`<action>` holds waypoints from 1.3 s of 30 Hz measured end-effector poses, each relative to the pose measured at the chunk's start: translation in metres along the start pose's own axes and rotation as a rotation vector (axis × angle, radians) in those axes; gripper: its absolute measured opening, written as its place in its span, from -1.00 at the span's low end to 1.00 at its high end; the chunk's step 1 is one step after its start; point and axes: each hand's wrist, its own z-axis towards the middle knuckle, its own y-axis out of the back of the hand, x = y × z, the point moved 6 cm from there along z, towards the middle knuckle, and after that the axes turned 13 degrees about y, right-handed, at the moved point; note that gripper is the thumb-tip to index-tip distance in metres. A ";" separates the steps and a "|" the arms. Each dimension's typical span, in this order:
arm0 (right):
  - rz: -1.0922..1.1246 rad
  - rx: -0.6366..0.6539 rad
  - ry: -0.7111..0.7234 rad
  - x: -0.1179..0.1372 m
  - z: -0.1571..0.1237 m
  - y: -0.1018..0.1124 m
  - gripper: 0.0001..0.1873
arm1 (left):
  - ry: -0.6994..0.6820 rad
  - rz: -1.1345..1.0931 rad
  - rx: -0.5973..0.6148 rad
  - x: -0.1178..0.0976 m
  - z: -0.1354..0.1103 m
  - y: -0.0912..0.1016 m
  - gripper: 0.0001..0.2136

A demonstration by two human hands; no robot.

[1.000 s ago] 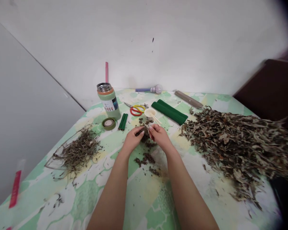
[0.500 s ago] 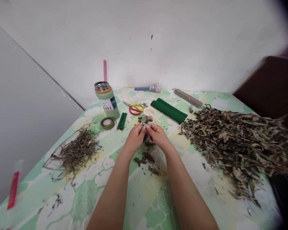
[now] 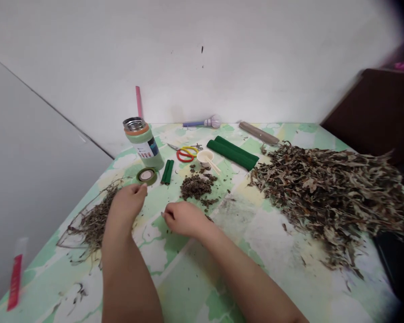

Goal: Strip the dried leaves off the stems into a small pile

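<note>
My left hand (image 3: pixel 126 202) is over the right edge of a pile of thin dry stems (image 3: pixel 92 224), just below the green bottle lid (image 3: pixel 147 175). Its fingers are closed, and anything in them is hidden. To its right, my right hand (image 3: pixel 185 218) has its fingers curled in a pinch pointing left; what it grips, if anything, is too small to make out. Behind my right hand lies a heap of dark crumbled leaf bits (image 3: pixel 195 186), with a white cup (image 3: pixel 202 155) and its pale stick (image 3: pixel 213 167) behind that.
A green wide-mouth bottle (image 3: pixel 144 150) stands open at the back left. Scissors (image 3: pixel 185 154), two short green rolls (image 3: pixel 167 172), longer green rolls (image 3: pixel 234 152), a grey-brown roll (image 3: pixel 258 133) and a purple-handled brush (image 3: pixel 202 122) lie behind. Dry leaves (image 3: pixel 323 188) cover the right side.
Both hands were together over the crumbled bits; they have moved left and come apart. The left hand is now at the stem pile, and the crumbled heap is uncovered.
</note>
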 end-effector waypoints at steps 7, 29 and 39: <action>-0.254 -0.362 -0.263 -0.058 -0.014 0.039 -0.71 | -0.350 -0.137 0.085 -0.076 -0.034 -0.075 -0.67; 0.413 -0.616 -0.318 -0.103 -0.020 0.028 -0.62 | 0.309 -1.016 0.438 -0.039 -0.015 -0.088 -0.52; 0.506 -0.682 -0.285 -0.111 -0.017 0.029 -0.73 | 0.299 -1.166 0.308 -0.028 -0.003 -0.081 -0.56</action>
